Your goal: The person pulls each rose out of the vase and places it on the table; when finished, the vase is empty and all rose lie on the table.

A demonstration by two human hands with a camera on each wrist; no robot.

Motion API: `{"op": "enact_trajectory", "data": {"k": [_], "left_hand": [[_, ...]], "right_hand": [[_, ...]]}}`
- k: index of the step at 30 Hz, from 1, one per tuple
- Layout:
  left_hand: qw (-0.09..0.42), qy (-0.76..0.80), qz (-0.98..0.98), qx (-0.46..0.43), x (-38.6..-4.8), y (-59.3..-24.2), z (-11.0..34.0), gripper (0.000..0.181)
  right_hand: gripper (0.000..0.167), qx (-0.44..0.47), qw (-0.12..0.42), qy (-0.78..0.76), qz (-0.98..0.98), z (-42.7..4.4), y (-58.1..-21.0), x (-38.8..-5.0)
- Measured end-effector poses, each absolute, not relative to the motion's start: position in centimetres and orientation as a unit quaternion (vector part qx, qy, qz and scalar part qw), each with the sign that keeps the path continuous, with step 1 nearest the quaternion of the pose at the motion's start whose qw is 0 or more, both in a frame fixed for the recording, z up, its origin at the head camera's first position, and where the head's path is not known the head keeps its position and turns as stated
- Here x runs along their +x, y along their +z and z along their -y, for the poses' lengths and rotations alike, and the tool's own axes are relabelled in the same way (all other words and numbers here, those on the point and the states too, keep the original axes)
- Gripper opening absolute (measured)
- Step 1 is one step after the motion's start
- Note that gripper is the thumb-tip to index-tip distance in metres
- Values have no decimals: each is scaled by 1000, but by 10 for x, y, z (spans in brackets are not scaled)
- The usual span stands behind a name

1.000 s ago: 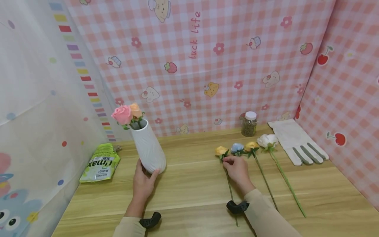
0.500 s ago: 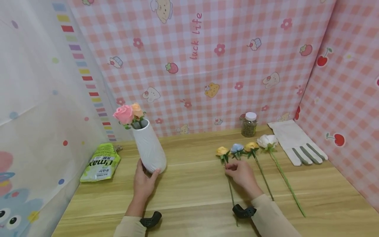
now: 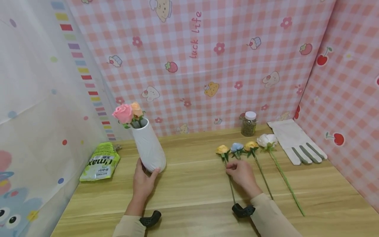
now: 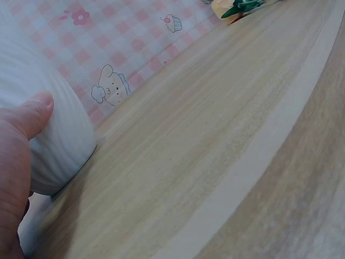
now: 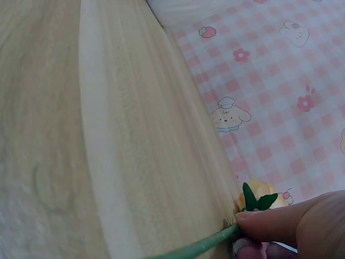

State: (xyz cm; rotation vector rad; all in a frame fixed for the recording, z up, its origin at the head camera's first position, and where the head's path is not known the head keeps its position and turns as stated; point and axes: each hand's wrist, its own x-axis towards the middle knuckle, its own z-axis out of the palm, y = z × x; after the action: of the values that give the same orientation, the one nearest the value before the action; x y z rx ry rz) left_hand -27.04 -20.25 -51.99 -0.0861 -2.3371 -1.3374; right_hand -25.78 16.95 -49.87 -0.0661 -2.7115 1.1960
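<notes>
My left hand (image 3: 143, 181) grips the lower part of a white vase (image 3: 150, 148), its thumb across the front in the left wrist view. A pink rose (image 3: 122, 114) and a peach rose (image 3: 137, 109) stand in the vase mouth. On the right, my right hand (image 3: 242, 176) pinches the green stem (image 5: 207, 244) of a yellow flower (image 3: 222, 150) just below its bloom, between thumb and fingers. Beside it lie a blue flower (image 3: 237, 147), a second yellow flower (image 3: 251, 145) and a white flower (image 3: 267, 141). My hand hides most of the blue flower's stem.
A green and white packet (image 3: 100, 163) lies at the left table edge. Behind the blooms stands a white-lidded jar (image 3: 248, 123), with a white work glove (image 3: 297, 141) to its right. Checked cloth (image 3: 189, 75) hangs along the back of the wooden table (image 3: 189, 194).
My right hand has slid a little down the yellow flower's stem, toward me and slightly right, so more stem shows below the bloom. The left hand and vase stay as they were.
</notes>
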Motion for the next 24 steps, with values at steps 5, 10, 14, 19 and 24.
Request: {"op": "enact_trajectory", "data": {"k": [5,10,14,19,24], "left_hand": [[222,-486,845,-31,-269,-520,203,84],[220,-491,843,-34,-268,-519,203,84],[218,-494,841,-36,-267,-518,204,84],[218,-492,842,-33,-268,-519,204,85],[217,-488,845,-33,-271,-519,203,85]], "right_hand": [[5,-22,91,392,915,-170,-498,-257],[5,-19,101,388,916,-168,-499,-257],[5,-22,101,386,917,-167,-497,-256],[4,-11,112,398,910,-167,-484,-254],[7,23,152,401,903,-166,-458,-248]]}}
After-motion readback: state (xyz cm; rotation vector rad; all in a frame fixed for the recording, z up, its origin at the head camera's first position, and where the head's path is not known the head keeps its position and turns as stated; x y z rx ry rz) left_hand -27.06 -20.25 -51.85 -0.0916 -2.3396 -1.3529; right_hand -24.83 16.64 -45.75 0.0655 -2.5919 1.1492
